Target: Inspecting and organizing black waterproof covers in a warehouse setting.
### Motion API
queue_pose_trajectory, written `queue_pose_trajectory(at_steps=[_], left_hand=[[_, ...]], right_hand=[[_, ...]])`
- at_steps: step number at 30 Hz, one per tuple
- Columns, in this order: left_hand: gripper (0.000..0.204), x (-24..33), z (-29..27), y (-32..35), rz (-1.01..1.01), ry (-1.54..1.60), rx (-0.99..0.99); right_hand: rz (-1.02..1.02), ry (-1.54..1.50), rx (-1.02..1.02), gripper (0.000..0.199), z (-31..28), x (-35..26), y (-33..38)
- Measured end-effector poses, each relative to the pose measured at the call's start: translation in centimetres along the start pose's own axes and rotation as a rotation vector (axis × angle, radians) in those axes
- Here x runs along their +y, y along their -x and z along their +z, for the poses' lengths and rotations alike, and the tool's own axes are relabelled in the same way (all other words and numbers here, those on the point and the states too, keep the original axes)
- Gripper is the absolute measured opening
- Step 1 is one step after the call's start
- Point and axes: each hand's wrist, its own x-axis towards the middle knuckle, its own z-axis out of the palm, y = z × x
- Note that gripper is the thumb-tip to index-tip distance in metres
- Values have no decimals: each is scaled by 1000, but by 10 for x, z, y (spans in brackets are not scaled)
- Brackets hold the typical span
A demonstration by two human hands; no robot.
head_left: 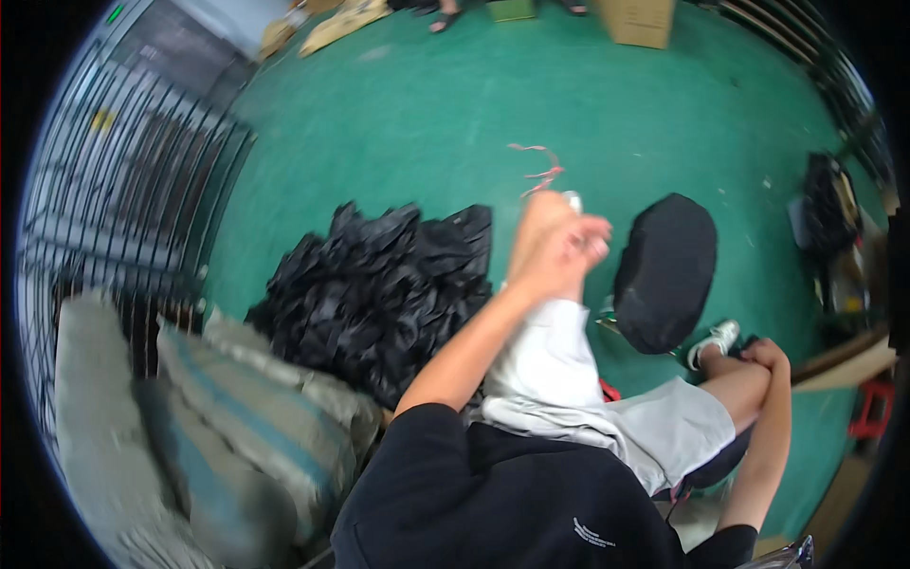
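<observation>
Black short-sleeved tee (512, 498) nearest; bare L hand (572, 251) over bent knee (540, 213), R hand (764, 353) on other knee (745, 379), prob. resting, both grips unclear; crumpled glossy-black heap (379, 294), tee's 11 o'clock, prob. for reach

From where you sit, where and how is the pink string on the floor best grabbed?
Probably pinch the pink string at its bunched middle, from above and beyond the left knee: it's thin, looks low on the green floor, and its near end meets the knee in view.
</observation>
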Motion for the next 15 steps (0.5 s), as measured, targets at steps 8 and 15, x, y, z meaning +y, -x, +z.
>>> queue_pose_trajectory(at_steps=[8, 15], left_hand=[[41, -122, -231, 176, -753, -828, 672], [71, -214, -254, 370, -1596, -700, 667]], right_hand=[[604, -763, -414, 46, 12, 16, 20], [594, -446, -199, 45, 9, 24, 39]])
